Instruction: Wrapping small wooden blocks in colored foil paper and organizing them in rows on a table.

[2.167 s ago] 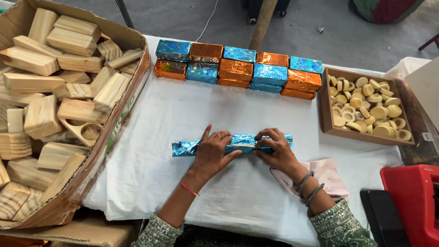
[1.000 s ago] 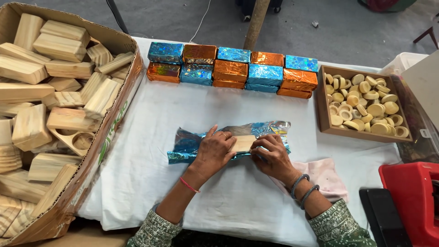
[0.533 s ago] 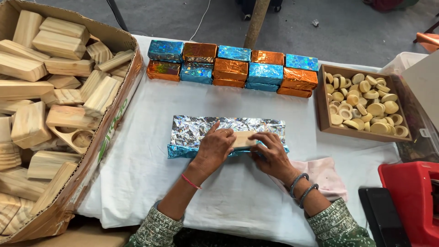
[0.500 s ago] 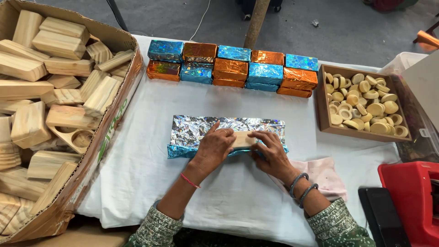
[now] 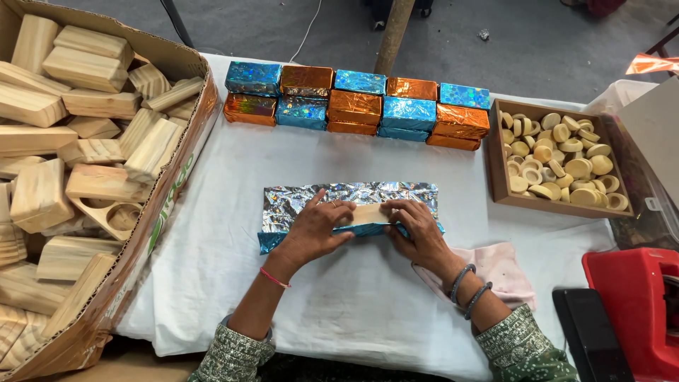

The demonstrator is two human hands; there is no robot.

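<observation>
A pale wooden block (image 5: pixel 368 213) lies near the middle of the desk (image 5: pixel 212 255), on a sheet of crinkled foil wrap (image 5: pixel 353 198) that shows silver on its upper face and blue along its near edge. The left hand (image 5: pixel 315 230) lies flat over the block's left end and the foil, fingers (image 5: pixel 332 206) spread and pressing down, not curled around anything. The right hand (image 5: pixel 419 233) covers the block's right end, its fingers bent onto the block and the foil edge; whether they pinch the foil cannot be told. A pink cloth (image 5: pixel 509 272) lies just right of that wrist, toward the desk's near right edge. Along the far edge sit wrapped blocks (image 5: pixel 357 106) in blue and orange foil, stacked in two rows. At the right edge an open wooden tray (image 5: pixel 495 170) holds small round wooden pieces (image 5: pixel 559 159). Off the left edge, a large cardboard box (image 5: pixel 170 205) is heaped with bare wooden blocks (image 5: pixel 78 141).
</observation>
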